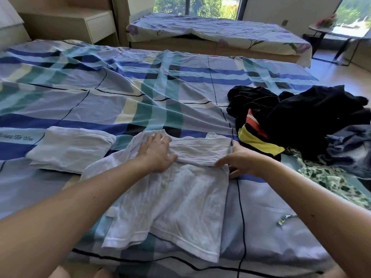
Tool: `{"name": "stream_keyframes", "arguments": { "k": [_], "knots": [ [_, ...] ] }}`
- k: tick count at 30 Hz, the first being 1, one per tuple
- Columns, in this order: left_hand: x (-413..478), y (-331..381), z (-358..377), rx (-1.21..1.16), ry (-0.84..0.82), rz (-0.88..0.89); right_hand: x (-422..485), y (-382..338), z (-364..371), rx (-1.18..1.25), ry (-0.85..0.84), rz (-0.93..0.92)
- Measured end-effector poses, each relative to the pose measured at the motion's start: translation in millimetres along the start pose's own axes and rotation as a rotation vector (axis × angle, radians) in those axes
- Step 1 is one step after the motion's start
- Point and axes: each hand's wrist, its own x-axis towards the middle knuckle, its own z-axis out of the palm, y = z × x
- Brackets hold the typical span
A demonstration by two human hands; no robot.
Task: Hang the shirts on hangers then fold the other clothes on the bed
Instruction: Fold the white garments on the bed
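A bed [100, 93] under a blue, teal and cream plaid sheet fills the room's foreground. Nearest the person, a thin white garment [180, 207] lies flat on it. Its long axis runs six to twelve o'clock, with the hem at the six o'clock end.

At its far end a ribbed flap has been turned back toward the person, and that flap lies crosswise, nine to three. The left hand [156, 155] rests flat on the flap's nine o'clock end, fingers spread, pressing rather than gripping. The right hand [244, 162] holds the three o'clock edge, thumb along the top of the fold and fingers tucked beneath.

Both hands sit at the same depth, one on each side of the fold. The next fold likely turns on bringing a side across the long axis, and either hand is equally placed for it.

At ten o'clock from the hands sits a folded white piece [70, 149], just apart from the garment. At two o'clock is a dark heap [311, 117] with red and yellow showing. Denim [351, 149] and a green patterned cloth [329, 181] lie beside it.

Farther off, at twelve o'clock, stands a second bed [210, 31] in a floral sheet, below a window [200, 5].
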Motion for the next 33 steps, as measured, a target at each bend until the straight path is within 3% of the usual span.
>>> {"name": "stream_keyframes", "arguments": {
  "k": [4,11,15,19,25,27,30,33],
  "knots": [
    [-1.5,1.1,16.0,0.051,-0.054,0.033,-14.9,2.4,5.2,-0.052,-0.107,0.021],
    [-3.8,1.7,34.6,0.078,-0.101,0.032,-24.3,9.3,-14.0,-0.026,0.108,-0.031],
    [-4.9,3.9,38.2,0.125,-0.083,0.033,-52.8,17.2,-2.1,-0.052,-0.038,0.062],
    [-4.6,3.0,40.5,0.129,-0.075,0.037,-84.1,33.1,24.3,-0.109,-0.128,0.038],
    [-6.1,1.1,43.4,0.110,-0.072,0.051,-108.1,32.9,3.7,-0.273,-0.291,0.101],
    [-6.3,0.9,43.5,0.112,-0.059,0.058,-107.8,28.5,-6.8,-0.445,-0.274,0.133],
    [-7.5,-1.3,44.3,0.118,-0.014,0.107,-94.1,16.9,-8.8,-0.900,0.070,-0.080],
    [-11.5,-3.7,39.6,0.134,-0.075,0.197,-72.6,3.5,7.3,-0.866,0.168,-0.466]
  ]
}}
